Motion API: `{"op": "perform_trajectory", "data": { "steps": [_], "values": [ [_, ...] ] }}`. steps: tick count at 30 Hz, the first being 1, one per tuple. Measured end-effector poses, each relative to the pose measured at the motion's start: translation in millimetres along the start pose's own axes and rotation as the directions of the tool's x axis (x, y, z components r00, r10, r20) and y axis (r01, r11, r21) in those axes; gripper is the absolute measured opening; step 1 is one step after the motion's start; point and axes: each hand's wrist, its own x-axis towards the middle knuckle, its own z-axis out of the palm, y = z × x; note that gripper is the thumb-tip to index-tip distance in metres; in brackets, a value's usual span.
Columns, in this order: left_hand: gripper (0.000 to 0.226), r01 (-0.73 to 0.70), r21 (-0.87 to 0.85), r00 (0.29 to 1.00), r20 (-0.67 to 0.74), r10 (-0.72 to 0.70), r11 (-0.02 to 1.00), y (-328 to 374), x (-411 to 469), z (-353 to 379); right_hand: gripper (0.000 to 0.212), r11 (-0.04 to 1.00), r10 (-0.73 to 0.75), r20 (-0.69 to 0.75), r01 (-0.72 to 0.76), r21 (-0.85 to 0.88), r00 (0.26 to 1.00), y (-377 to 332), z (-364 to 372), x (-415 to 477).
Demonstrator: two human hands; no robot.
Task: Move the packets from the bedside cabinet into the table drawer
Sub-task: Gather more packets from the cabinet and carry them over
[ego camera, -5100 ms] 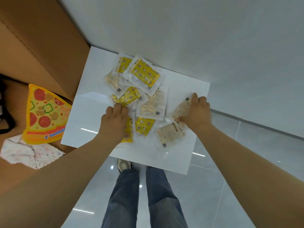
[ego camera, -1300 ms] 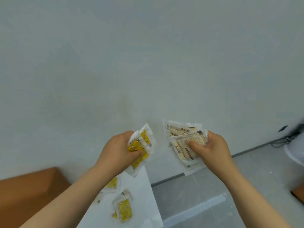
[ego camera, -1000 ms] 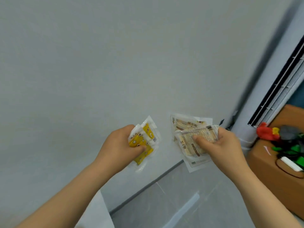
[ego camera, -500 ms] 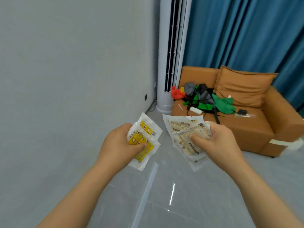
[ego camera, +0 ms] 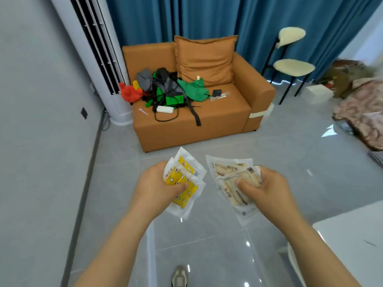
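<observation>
A fan of yellow plastic packets (ego camera: 185,183) is gripped by the left hand (ego camera: 154,188); beige-printed clear packets (ego camera: 234,183) are pinched by the right hand (ego camera: 267,188).

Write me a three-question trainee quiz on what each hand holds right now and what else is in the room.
1. Multiple choice: what does the left hand grip? A. yellow packets B. a white cable C. nothing
2. True or false: the right hand is empty.
3. Fill in: the pile of green and grey clothing lies on the orange ____.

Key: 1 A. 2 false, it grips beige packets. 3 sofa.
</observation>
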Motion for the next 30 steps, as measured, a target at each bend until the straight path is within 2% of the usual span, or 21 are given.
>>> {"op": "perform_trajectory", "data": {
  "steps": [7, 12, 15, 24, 30],
  "values": [
    [0.014, -0.131, 0.104, 0.961, 0.257, 0.101, 0.986, 29, 82, 42, 0.008, 0.967, 0.248, -0.130, -0.252, -0.023, 0.960, 29, -8, 33],
    [0.013, -0.217, 0.146, 0.893, 0.430, 0.135, 0.965, 57, 125, 94, 0.003, 0.931, 0.362, -0.193, -0.362, 0.038, 0.912, 59, -25, 50],
    [0.014, -0.294, 0.178, 0.844, 0.509, 0.168, 0.939, 81, 150, 130, 0.008, 0.910, 0.415, -0.243, -0.407, 0.085, 0.877, 85, -40, 66],
    [0.017, -0.446, 0.236, 0.751, 0.623, 0.217, 0.863, 175, 211, 233, 0.002, 0.867, 0.496, -0.282, -0.489, 0.098, 0.822, 143, -124, 133],
    [0.018, -0.514, 0.236, 0.696, 0.677, 0.240, 0.825, 230, 259, 286, 0.012, 0.827, 0.558, -0.297, -0.550, 0.121, 0.775, 175, -168, 181]
  ]
}}
